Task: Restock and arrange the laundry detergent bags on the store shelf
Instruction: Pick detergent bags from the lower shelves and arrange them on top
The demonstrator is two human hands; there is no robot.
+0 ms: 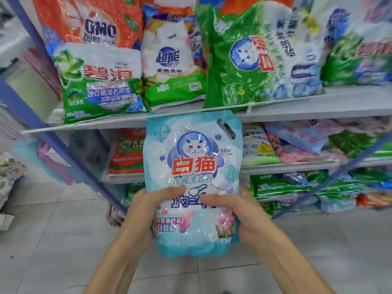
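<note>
A light blue detergent bag (194,162) with a cat logo and red characters is held upright in front of the shelf (297,109), its top just below the upper shelf's edge. My left hand (146,209) grips its lower left side, thumb across the front. My right hand (239,211) grips its lower right side, thumb on the front too. On the upper shelf stand a green and white bag (99,85), a white cat bag (169,60) and a large green bag (254,58) leaning forward. A red OMO bag (89,22) stands behind them.
Lower shelves hold red (127,151), pink (301,145) and green bags (282,185), lying stacked. Blue diagonal frame bars (63,145) flank the rack on the left and right. Grey tiled floor (53,240) lies below. Patterned goods (8,172) sit at the far left.
</note>
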